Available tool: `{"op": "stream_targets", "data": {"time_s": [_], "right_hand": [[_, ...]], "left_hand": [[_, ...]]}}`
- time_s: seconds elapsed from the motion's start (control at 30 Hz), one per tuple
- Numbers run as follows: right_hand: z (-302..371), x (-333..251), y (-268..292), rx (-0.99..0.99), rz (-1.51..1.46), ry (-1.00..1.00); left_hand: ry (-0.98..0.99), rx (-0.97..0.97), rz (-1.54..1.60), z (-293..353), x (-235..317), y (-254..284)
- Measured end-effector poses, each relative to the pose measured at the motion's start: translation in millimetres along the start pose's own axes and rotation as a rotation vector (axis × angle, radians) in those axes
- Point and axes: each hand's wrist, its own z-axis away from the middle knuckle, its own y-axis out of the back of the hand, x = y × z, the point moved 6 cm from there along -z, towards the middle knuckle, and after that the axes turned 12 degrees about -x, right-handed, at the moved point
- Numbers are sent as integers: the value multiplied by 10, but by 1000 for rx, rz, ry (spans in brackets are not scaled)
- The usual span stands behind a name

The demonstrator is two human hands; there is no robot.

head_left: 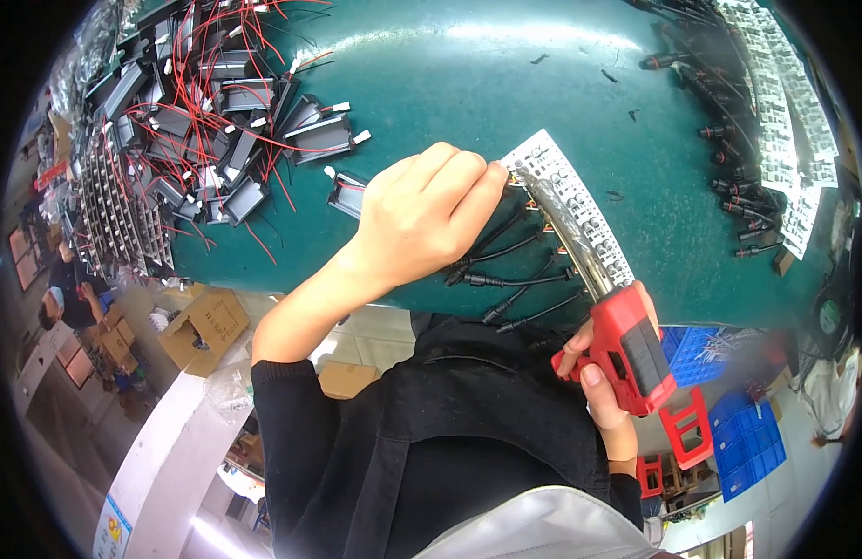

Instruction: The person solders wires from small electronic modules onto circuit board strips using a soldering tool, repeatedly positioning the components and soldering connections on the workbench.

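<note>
My right hand (602, 380) grips a red and black trigger gun (636, 359) at the lower right. Its long shiny barrel (580, 244) slants up and left across a white circuit board panel (594, 219). My left hand (429, 207) is closed at the panel's far left corner, by the barrel's tip. What its fingers pinch there is hidden. Several black cables with plugs (491, 279) run from the panel's left edge toward me, with small coloured wires at the joints.
Many black plastic housings (244, 98) with red wires heap up at the left, beside stacked strips (119, 205). More white panels (775, 102) with black cables lie at the right on the green table (431, 93). Blue crates (743, 443) and a red stool (687, 429) stand below.
</note>
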Motion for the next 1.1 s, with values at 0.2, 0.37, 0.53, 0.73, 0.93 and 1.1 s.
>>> {"op": "stream_targets", "data": {"time_s": [0.2,0.37,0.53,0.73,0.93,1.1], "right_hand": [[-2,8,19,13,47,-54],[-34,-63,-25,20,40,-32],[-12,-108,-16,54,-55,49],[-3,-63,2,60,26,-72],[5,-89,32,56,156,-65],[-18,-185,-20,56,-17,82]], "left_hand": [[4,-34,-22,-17,9,-13],[-6,-35,-26,-16,8,-20],[-3,-47,-24,-12,18,-16],[-10,-38,-30,-19,25,-23],[-5,-45,-28,-24,29,-27],[-20,-37,-17,-15,7,-44]]}}
